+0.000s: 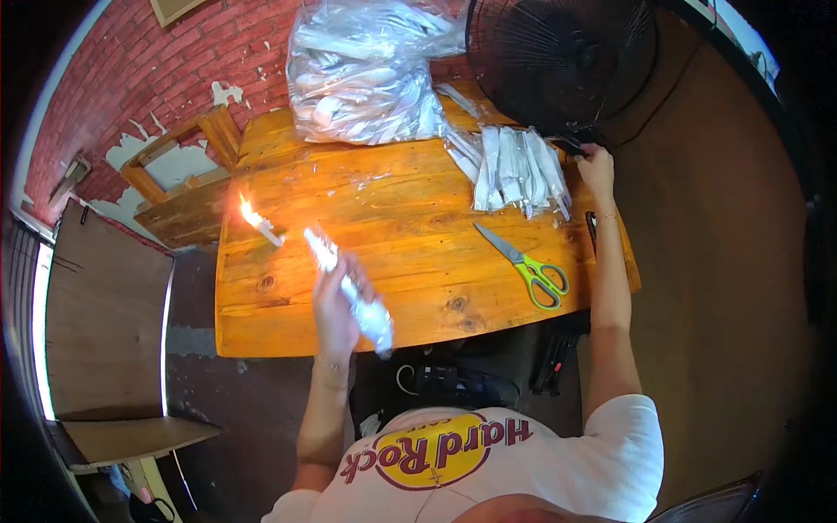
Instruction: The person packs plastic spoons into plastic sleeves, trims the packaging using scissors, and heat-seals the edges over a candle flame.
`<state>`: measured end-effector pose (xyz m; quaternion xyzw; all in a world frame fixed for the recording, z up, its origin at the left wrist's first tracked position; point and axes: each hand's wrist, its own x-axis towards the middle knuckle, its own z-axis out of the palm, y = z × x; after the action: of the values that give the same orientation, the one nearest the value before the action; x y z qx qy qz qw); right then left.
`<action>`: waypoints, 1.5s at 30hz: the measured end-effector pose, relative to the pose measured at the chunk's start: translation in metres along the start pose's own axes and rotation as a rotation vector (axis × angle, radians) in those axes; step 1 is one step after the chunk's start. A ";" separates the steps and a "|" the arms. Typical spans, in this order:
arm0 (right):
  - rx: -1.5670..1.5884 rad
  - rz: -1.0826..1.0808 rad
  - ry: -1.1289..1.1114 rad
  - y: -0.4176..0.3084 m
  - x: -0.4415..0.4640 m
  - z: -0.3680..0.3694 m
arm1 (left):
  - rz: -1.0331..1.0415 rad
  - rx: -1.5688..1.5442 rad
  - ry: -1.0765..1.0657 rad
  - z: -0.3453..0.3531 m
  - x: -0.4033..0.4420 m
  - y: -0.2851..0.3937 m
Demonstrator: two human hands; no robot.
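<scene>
My left hand is closed around a long, clear-wrapped packet of white plastic cutlery, slightly blurred, above the table's front left part. To the left of its upper end a lit white candle leans on the tabletop with a tall flame. My right hand reaches to the table's right side, fingers closed by a small dark object I cannot make out. Beside it lies a row of similar wrapped cutlery packets. Green-handled scissors rest with blades partly apart, nearer to me.
A large clear bag of white cutlery stands at the back of the wooden table. Behind the packets is a black fan. A dark, narrow item lies under my right forearm. A wooden frame leans at the left wall.
</scene>
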<state>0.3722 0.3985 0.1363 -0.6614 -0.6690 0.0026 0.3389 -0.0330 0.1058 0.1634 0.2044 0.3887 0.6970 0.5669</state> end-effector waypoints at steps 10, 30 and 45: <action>0.015 -0.156 -0.169 0.061 0.075 0.043 | -0.077 0.046 0.091 -0.059 -0.033 -0.019; -0.397 0.243 -0.200 0.025 0.065 0.048 | -0.113 0.050 0.056 -0.071 -0.023 -0.038; -0.239 0.365 -0.283 0.018 0.058 0.044 | -0.028 0.145 0.054 -0.073 -0.024 -0.045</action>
<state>0.3744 0.4715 0.1205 -0.7998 -0.5748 0.0772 0.1552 -0.0503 0.0631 0.0874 0.2206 0.4562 0.6643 0.5495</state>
